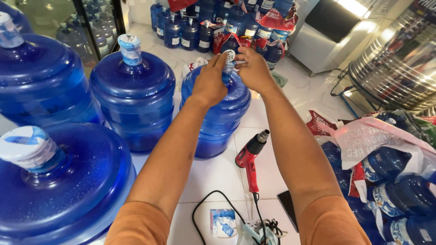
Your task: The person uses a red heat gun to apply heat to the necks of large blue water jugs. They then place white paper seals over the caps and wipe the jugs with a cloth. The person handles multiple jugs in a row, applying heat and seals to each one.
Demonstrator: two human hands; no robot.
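Blue plastic fills the view: a large water jug (217,119) is stood upright on the white tiled floor (213,174), and its neck is being worked on by both hands at once. The left hand (210,84) is laid over the jug's shoulder with its fingers curled up against the neck, pressed close together. The right hand (253,68) is brought in from the other side, and the white cap (230,55) is pinched between its thumb and fingertips. The two hands are almost touching across the cap.

Just beside the jug, on the floor, a red heat gun (249,158) is laid on its side, its black cord (212,202) looped toward the near edge. Left of the handled jug, a second capped jug (133,102) is seen, with two more (43,79) (63,181) near it. A row of smaller blue bottles (190,31) is lined up by the far wall, and bagged bottles (390,172) are heaped at the right.
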